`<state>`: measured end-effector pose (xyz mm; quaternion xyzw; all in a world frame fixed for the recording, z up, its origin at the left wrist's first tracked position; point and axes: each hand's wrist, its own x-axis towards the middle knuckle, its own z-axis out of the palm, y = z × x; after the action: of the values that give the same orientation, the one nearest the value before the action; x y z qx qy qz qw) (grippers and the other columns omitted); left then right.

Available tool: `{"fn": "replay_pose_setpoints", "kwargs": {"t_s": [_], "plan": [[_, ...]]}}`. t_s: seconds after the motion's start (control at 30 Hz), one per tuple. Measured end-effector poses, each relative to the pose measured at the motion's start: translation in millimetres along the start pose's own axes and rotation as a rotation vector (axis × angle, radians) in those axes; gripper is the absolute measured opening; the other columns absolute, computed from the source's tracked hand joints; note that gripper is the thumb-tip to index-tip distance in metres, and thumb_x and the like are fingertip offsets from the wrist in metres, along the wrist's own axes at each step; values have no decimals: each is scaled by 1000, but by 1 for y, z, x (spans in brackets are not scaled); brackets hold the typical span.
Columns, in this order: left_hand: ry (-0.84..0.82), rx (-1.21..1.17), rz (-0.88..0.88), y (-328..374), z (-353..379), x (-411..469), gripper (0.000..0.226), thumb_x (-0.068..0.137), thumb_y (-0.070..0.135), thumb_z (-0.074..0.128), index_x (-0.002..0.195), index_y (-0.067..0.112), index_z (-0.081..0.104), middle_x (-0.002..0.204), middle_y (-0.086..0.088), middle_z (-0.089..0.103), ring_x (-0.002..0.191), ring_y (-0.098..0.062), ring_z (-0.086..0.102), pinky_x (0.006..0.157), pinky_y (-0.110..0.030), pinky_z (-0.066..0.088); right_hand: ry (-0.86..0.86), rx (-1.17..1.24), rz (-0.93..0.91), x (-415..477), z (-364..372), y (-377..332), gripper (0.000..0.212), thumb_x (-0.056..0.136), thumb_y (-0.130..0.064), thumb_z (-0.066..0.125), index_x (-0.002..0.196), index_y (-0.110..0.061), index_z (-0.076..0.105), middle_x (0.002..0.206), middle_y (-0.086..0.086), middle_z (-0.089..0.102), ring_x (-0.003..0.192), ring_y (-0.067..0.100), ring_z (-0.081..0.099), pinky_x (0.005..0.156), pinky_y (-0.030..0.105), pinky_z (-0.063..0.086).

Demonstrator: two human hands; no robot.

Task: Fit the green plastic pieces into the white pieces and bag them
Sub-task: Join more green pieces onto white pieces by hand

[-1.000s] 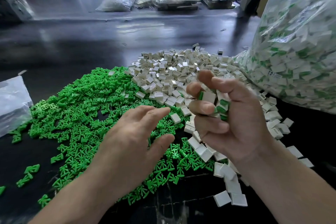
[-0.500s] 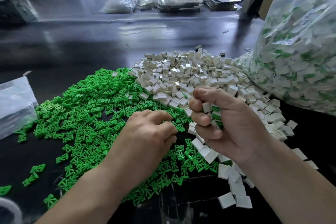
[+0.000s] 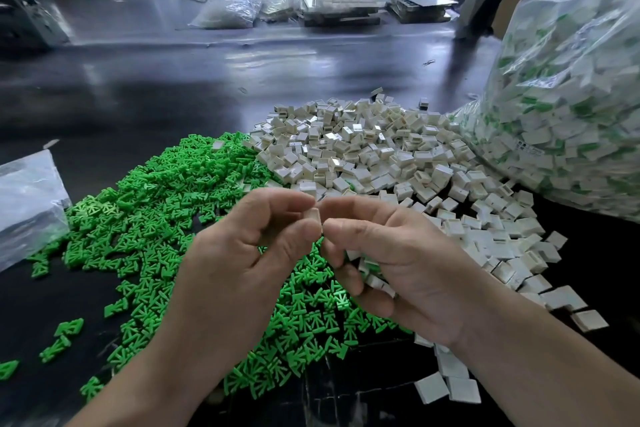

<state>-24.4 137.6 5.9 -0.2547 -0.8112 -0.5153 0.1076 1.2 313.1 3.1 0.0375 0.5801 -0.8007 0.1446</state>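
The head view shows the left hand pinching one white piece between thumb and forefinger, above the green pile. The right hand meets it with pinched fingertips, and its curled lower fingers cradle finished pieces. We cannot tell if anything green sits in that pinch. We judge it best to square the parts, press straight, then empty the handful into the clear bag.

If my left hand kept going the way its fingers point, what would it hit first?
Probably the fingertips of the right hand: the left hand pinches a white piece right against them, though depth is unclear.
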Motion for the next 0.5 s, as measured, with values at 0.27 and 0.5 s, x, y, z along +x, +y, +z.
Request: {"fn": "replay_pose_setpoints", "kwargs": {"t_s": [0.27, 0.5], "plan": [[-55, 117, 201, 0, 0, 0, 18, 92, 33, 63, 105, 21, 68, 77, 18, 67, 78, 9, 63, 65, 1, 41, -183, 115, 97, -3, 2, -1, 14, 90, -29, 66, 84, -17, 71, 75, 1, 58, 50, 7, 51, 34, 15, 35], [-145, 406, -7, -16, -12, 6, 54, 88, 74, 37, 112, 34, 62, 91, 20, 62, 82, 2, 60, 65, -11, 45, -182, 255, 31, 0, -8, -8, 9, 86, -20, 68, 79, -15, 66, 75, 2, 62, 48, 6, 54, 34, 15, 40]]}}
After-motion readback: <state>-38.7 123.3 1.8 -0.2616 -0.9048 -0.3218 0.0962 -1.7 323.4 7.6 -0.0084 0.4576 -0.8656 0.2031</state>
